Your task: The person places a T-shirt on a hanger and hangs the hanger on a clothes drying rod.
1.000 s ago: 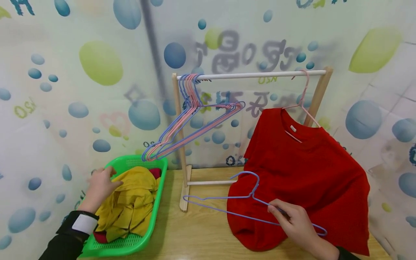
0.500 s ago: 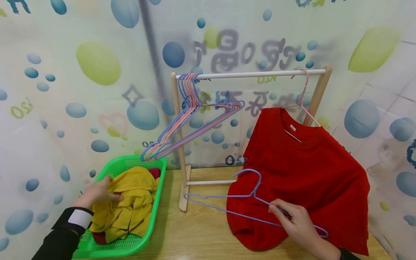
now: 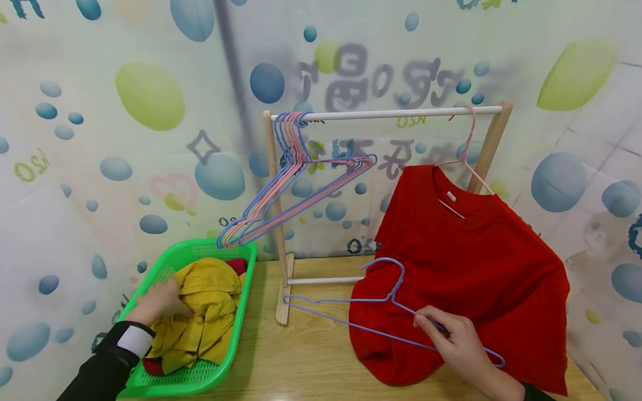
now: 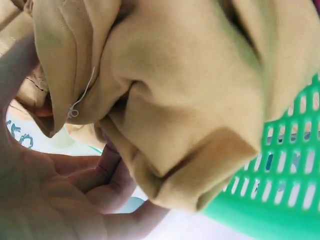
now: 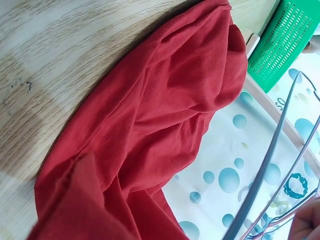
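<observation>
A crumpled yellow garment (image 3: 213, 301) lies in the green basket (image 3: 233, 340). My left hand (image 3: 159, 302) is at its left side, thumb on the cloth; in the left wrist view the fingers (image 4: 112, 175) curl against a fold of the garment (image 4: 185, 100), some fingertips hidden. My right hand (image 3: 453, 340) pinches a blue hanger (image 3: 341, 301) by its shoulder, hook upward, in front of a red T-shirt (image 3: 466, 250). The T-shirt hangs at the rack's right end on a pink hanger (image 3: 468, 145), its lower part on the table.
Several blue and pink hangers (image 3: 296, 172) hang bunched at the left end of the rack's white rail (image 3: 391, 116). The rack's left foot (image 3: 283, 301) stands close to the basket. A patterned curtain (image 3: 210, 89) covers the back. Dark red cloth (image 3: 237, 267) shows beneath the yellow garment.
My left hand has come down from above the basket onto the left side of the yellow garment. The right hand still holds the blue hanger, nearly in the same place.
</observation>
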